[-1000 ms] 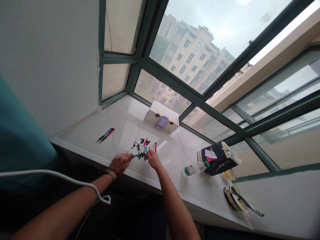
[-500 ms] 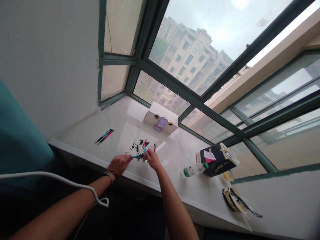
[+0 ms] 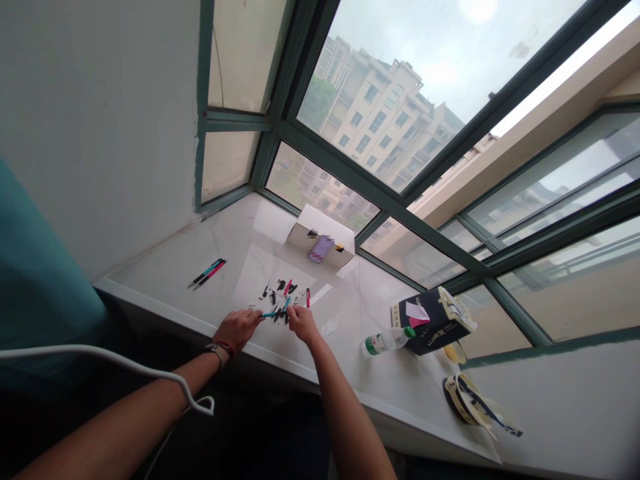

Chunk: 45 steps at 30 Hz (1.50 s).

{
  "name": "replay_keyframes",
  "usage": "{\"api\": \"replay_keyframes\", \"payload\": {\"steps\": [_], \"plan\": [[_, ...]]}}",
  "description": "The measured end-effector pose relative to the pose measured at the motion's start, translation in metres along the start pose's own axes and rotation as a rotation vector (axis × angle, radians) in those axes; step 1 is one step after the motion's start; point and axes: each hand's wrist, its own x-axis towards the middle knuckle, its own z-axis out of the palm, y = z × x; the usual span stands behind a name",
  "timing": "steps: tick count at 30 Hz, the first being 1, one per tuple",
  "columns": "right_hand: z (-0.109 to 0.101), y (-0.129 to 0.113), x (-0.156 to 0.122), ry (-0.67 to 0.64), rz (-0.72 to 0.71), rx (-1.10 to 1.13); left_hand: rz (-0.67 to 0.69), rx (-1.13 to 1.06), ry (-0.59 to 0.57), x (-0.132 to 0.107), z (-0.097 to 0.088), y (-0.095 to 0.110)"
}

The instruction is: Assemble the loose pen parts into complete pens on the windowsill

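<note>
On the white marble windowsill [image 3: 165, 263] lies a small heap of pen parts [image 3: 283, 297] in black, pink and teal. My left hand [image 3: 239, 328] rests at the sill's near edge with its fingers pinched on a teal pen piece [image 3: 271, 313]. My right hand [image 3: 301, 323] is closed just right of it, fingertips down among the parts; what it grips is too small to make out. Two assembled pens [image 3: 207, 273], one teal and one pink, lie apart to the left.
A white cardboard box [image 3: 323, 238] stands by the window at the back. To the right lie a plastic water bottle [image 3: 383, 342], a dark blue box [image 3: 433, 320] and rolls of tape [image 3: 467, 400]. A white cable [image 3: 125, 367] crosses my left forearm.
Both hands stay at the pile with only slight finger movement. The view has drifted a little, so everything sits slightly left of before.
</note>
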Motion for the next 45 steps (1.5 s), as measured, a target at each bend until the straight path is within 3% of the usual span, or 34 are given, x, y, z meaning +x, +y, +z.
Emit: {"api": "replay_keyframes", "payload": {"steps": [10,19,27,32,40,45], "plan": [[-0.001,0.007,-0.001,-0.041,-0.059,0.184,0.000,-0.051,-0.011,0.000,0.003,-0.001],[0.002,0.007,0.001,0.013,-0.063,0.082,-0.001,-0.005,-0.006,-0.001,0.001,0.000],[0.002,0.002,0.000,-0.036,0.052,0.125,0.019,-0.021,-0.007,-0.001,0.000,0.001],[-0.003,0.001,-0.002,-0.034,0.001,0.158,0.007,-0.067,-0.018,-0.001,-0.002,0.001],[0.002,-0.001,-0.003,0.078,0.038,-0.070,0.017,-0.035,-0.031,0.000,-0.005,0.002],[-0.002,-0.003,-0.008,0.051,-0.051,0.004,-0.001,-0.015,-0.017,0.000,-0.005,0.003]]}}
